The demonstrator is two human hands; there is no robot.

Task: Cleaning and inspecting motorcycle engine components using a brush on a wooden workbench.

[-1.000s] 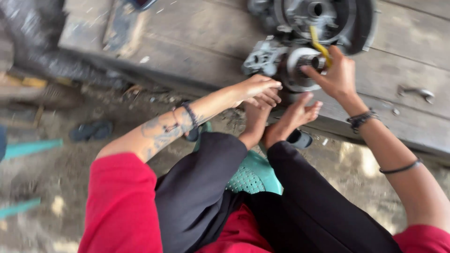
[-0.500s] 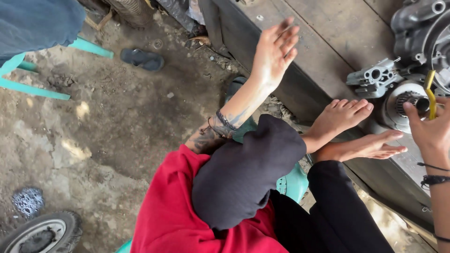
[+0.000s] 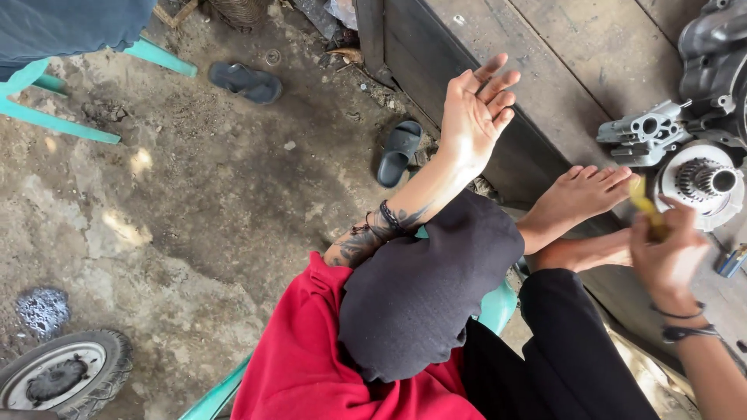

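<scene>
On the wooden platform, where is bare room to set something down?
Free: the wooden platform planks between the left hand and the grey engine part. Crowded: around the gear hub, the right hand and its yellow tool.

- Platform is bare along its near edge, where the left hand hovers.
- At its right end, engine and feet crowd the right hand.

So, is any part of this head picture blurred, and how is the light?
Head view: the right hand and its yellow tool are smeared by motion; the raised left hand and the sandals are sharp. Soft daylight, with pale sun patches on the dirt ground and no glare.
</scene>
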